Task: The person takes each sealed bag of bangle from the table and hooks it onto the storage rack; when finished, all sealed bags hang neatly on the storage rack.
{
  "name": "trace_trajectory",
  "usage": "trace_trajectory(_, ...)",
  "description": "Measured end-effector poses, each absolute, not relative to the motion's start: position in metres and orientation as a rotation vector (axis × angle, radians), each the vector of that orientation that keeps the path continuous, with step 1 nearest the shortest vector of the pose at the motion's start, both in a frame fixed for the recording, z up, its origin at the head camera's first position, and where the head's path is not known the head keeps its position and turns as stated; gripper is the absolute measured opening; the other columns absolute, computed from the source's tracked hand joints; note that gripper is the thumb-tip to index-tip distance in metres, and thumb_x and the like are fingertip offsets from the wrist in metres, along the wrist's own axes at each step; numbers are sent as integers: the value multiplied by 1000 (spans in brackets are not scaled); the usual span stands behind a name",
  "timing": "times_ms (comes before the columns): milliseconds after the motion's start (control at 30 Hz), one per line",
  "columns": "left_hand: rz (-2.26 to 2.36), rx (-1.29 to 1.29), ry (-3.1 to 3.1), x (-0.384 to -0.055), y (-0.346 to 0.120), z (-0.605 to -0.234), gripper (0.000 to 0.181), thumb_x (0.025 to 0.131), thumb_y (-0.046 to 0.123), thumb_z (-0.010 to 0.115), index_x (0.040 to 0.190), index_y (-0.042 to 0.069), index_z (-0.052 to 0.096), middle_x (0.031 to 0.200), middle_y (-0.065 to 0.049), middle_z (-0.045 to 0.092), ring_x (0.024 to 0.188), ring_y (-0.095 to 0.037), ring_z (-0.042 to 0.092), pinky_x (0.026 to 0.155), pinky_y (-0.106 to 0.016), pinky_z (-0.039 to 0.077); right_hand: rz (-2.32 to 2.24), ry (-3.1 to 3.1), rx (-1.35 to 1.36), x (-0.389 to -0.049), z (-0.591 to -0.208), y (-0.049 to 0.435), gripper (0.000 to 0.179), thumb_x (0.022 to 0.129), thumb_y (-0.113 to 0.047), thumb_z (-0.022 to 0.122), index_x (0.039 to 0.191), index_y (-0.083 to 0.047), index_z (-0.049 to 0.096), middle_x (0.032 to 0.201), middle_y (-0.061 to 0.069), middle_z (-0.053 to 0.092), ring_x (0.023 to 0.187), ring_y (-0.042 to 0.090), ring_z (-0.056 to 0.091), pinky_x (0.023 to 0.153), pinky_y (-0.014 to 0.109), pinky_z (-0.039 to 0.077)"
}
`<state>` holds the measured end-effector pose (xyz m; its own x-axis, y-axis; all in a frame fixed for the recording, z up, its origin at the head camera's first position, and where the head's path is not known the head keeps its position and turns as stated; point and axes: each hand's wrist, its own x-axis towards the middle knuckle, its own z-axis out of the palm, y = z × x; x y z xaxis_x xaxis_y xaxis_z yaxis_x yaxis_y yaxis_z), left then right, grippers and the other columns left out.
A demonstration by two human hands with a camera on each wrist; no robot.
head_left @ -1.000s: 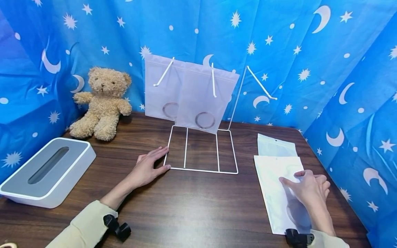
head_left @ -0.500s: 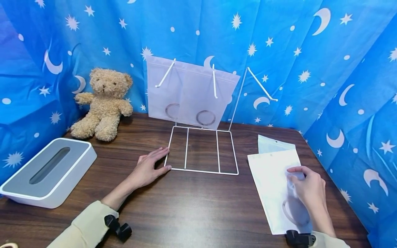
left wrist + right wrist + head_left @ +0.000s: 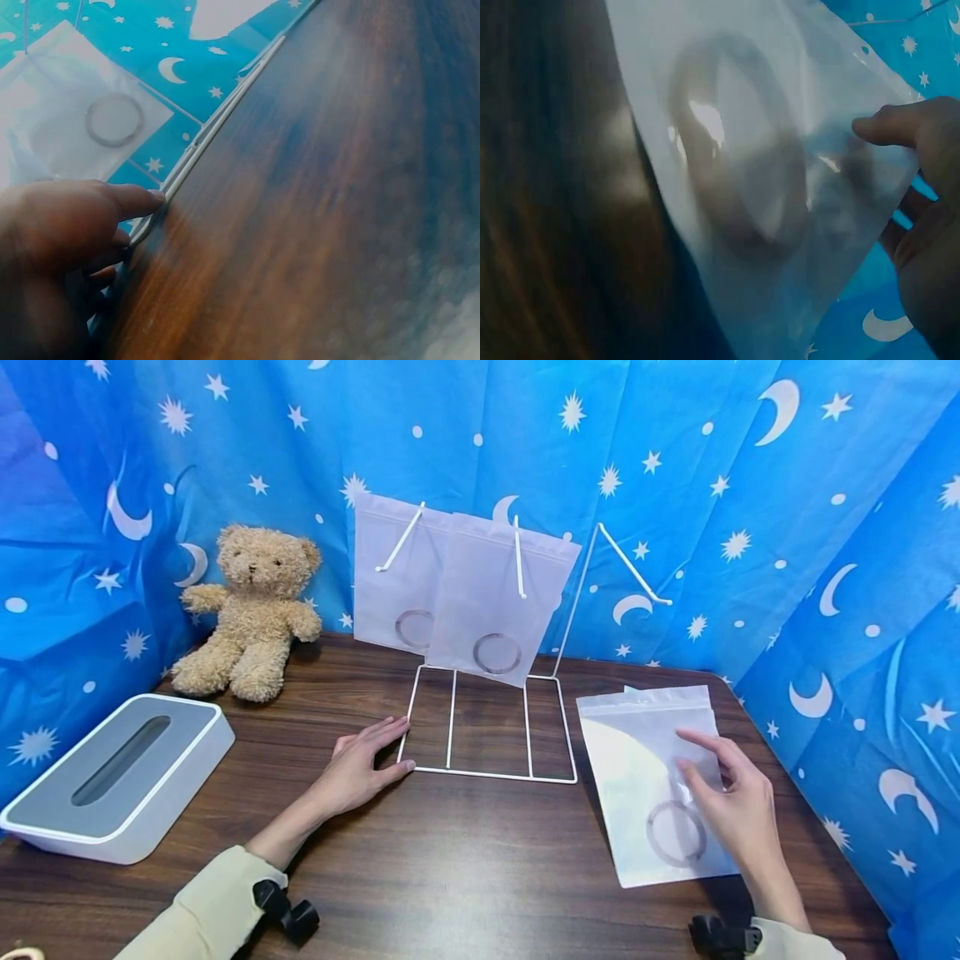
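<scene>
My right hand point(image 3: 738, 797) pinches the right edge of a frosted zip bag point(image 3: 630, 777), raised and tilted off the table. A dark ring shows through it; in the right wrist view the thumb point(image 3: 885, 126) lies on the bag's near face, other fingers behind it. My left hand point(image 3: 360, 768) rests at the front left corner of a white wire display rack point(image 3: 495, 774), thumb at the front rail and fingers at the side rail. Two similar bags, a left one point(image 3: 390, 577) and a right one point(image 3: 495, 602), hang from the rack's hooks, each with a ring inside.
Another bag point(image 3: 632, 688) lies mostly hidden behind the held one. The rack's right hook point(image 3: 633, 564) is bare. A teddy bear point(image 3: 251, 610) sits at the back left, near a grey-topped tissue box point(image 3: 161, 810). A blue star-patterned curtain point(image 3: 690, 460) surrounds the wooden table point(image 3: 465, 877).
My right hand has pulled the bag up from the table and leftward, turning its face toward me. The hanging bags swing slightly. My left hand keeps its place on the rack.
</scene>
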<state>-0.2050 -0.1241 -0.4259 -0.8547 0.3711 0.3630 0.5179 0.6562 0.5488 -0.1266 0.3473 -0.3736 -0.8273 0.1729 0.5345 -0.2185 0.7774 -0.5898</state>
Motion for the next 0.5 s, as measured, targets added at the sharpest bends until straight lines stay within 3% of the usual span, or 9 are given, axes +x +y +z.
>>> trace_trajectory(100, -973, -718, -2662, -205, -125, -425, 62, 89, 31, 73, 140, 2, 53, 146, -11, 47, 137, -30, 38, 97, -54, 25, 997, -2349, 89, -125, -369, 339, 47, 88, -11, 74, 132, -26, 63, 125, -4, 62, 120, 2, 49, 99, 17, 35)
trace_trajectory(400, -954, -724, -2659, -205, -124, -426, 61, 90, 32, 72, 140, 2, 53, 146, -12, 48, 137, -31, 38, 98, -55, 26, 1280, -2205, 263, -115, -340, 317, 56, 87, 7, 69, 138, -11, 58, 137, 6, 57, 127, 16, 50, 95, 18, 41)
trace_trajectory(500, -944, -722, -2656, -205, -124, -428, 61, 90, 32, 72, 140, 3, 53, 146, -11, 48, 137, -31, 38, 98, -54, 27, 1353, -2178, 305, -114, -332, 311, 56, 87, 11, 66, 139, -7, 55, 139, 10, 55, 122, 18, 55, 87, 19, 48)
